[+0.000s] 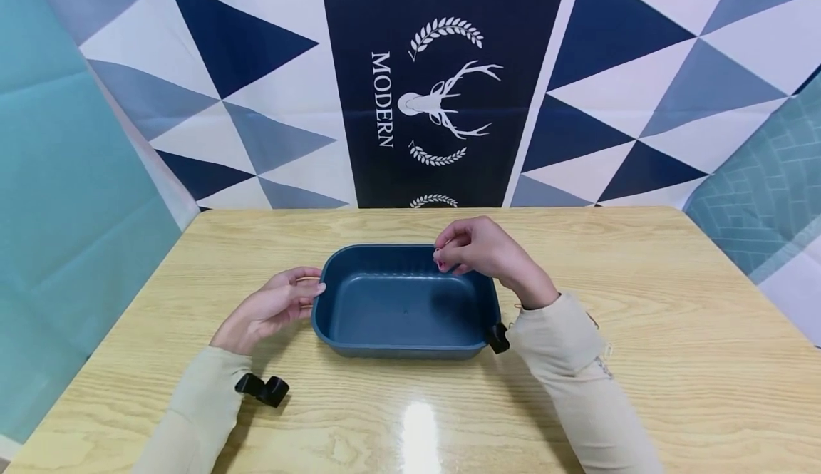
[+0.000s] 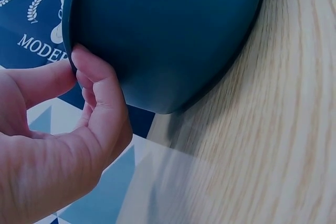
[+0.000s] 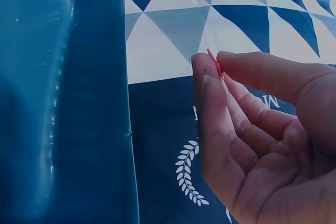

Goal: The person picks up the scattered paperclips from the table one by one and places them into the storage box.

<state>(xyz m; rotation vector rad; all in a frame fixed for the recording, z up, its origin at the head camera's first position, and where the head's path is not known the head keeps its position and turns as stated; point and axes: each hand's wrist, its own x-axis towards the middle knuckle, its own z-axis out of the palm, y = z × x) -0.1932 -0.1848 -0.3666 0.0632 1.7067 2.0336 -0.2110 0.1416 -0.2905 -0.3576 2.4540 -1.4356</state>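
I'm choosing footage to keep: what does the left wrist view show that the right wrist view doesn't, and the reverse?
Only the left wrist view: the left grip pinching the rim of the blue bin, and the wooden tabletop.
Only the right wrist view: the right grip pinching a small red item, and the bin's interior.
Both: the bin and the patterned backdrop.

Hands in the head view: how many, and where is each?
2. The left hand pinches the rim at the left end of the blue tray; the right hand is at the tray's far right corner, pinching a small pink piece.
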